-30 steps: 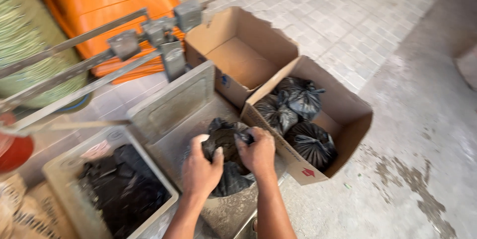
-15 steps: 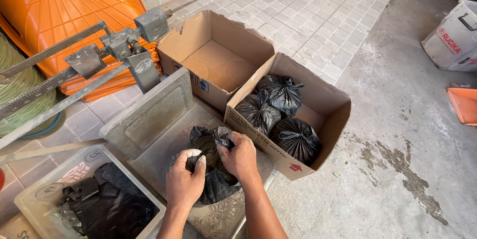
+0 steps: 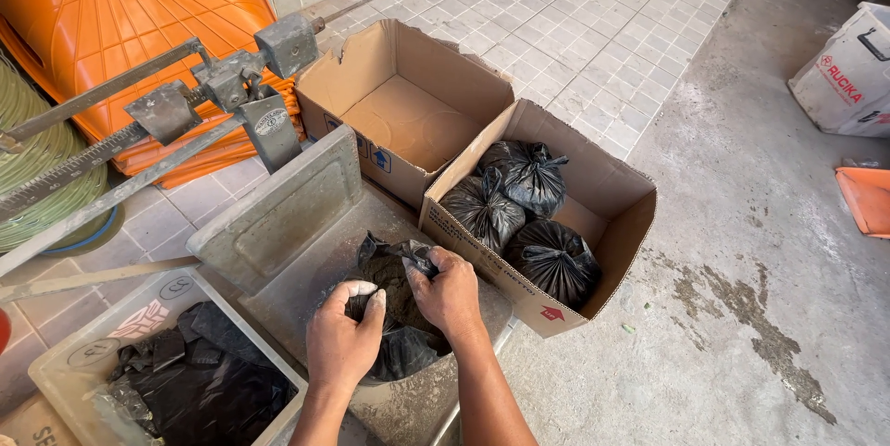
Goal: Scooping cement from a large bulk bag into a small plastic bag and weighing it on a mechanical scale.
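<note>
A black plastic bag (image 3: pixel 394 316) filled with dark soil rests on the grey metal pan (image 3: pixel 287 214) of a weighing scale. My left hand (image 3: pixel 341 339) grips the bag's left side and my right hand (image 3: pixel 450 293) pinches its open mouth. To the right stands a cardboard box (image 3: pixel 612 186) with three tied black bags (image 3: pixel 528 214) inside. Behind it stands an empty cardboard box (image 3: pixel 408 117).
The scale's beam and sliding weights (image 3: pixel 213 94) reach across the upper left. A grey crate (image 3: pixel 74 353) of empty black bags sits at lower left. An orange plastic shell (image 3: pixel 120 1), a green hose coil (image 3: pixel 37 159), a white box (image 3: pixel 844 75) and an orange tray (image 3: pixel 867 200) lie around.
The view has shifted and drawn closer. My hands stay on the bag, with the right hand now gathering its mouth.
</note>
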